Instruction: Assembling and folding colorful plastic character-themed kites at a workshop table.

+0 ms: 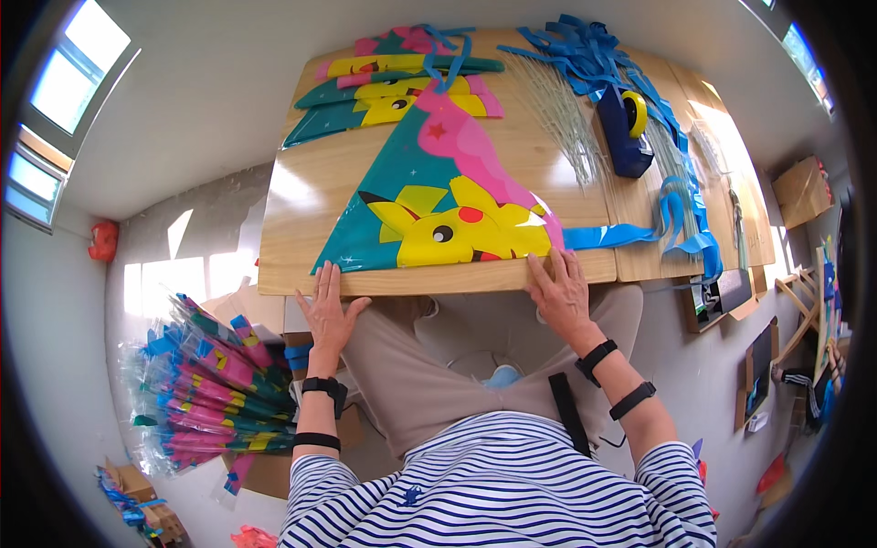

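Nothing I can read anywhere here, folks, not one word or number coming up clear! Down at six o'clock, on my striped shirt [498,475], there's a small blue emblem [411,496], its shape too fine to make out. And over at three o'clock, faint dark marks [755,240] on the table [301,201], too small to tell whether they're writing.

And here's the pale wooden bench [298,201]: triangular printed sheet [438,219] along the near edge, folded sheets [384,108] far left, blue ribbons [585,46] far right, thin rods [559,114] and tape dispenser [623,142] right.
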The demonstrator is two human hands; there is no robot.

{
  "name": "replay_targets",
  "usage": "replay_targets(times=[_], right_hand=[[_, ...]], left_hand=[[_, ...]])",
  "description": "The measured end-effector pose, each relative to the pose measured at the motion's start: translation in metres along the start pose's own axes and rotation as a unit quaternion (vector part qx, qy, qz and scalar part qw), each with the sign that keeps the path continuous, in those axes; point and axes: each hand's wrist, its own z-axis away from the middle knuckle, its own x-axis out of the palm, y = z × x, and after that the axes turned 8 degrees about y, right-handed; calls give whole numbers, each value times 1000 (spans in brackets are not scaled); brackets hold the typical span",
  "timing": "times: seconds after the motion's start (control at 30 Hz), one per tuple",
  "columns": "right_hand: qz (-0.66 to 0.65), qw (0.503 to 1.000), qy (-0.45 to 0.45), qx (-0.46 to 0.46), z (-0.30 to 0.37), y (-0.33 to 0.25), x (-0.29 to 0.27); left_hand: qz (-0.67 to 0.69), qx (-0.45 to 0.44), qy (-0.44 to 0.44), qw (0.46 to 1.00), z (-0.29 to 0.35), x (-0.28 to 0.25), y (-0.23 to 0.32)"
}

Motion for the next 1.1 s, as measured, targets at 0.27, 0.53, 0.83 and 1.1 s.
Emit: replay_targets(times=[0.27,0.53,0.83,1.1], right_hand=[[18,1000,-1,7,4,6,-4],[0,1000,6,12,-2,2,0],[-26,999,-5,32,-5,1,-5],[-55,997,-14,47,-7,6,-7]], left_hand=[[99,-73,-51,991,-18,-29,16],[148,-78,87,982,-67,0,3],[174,-83,62,979,-227,32,66],[115,-179,-12,977,-274,61,88]])
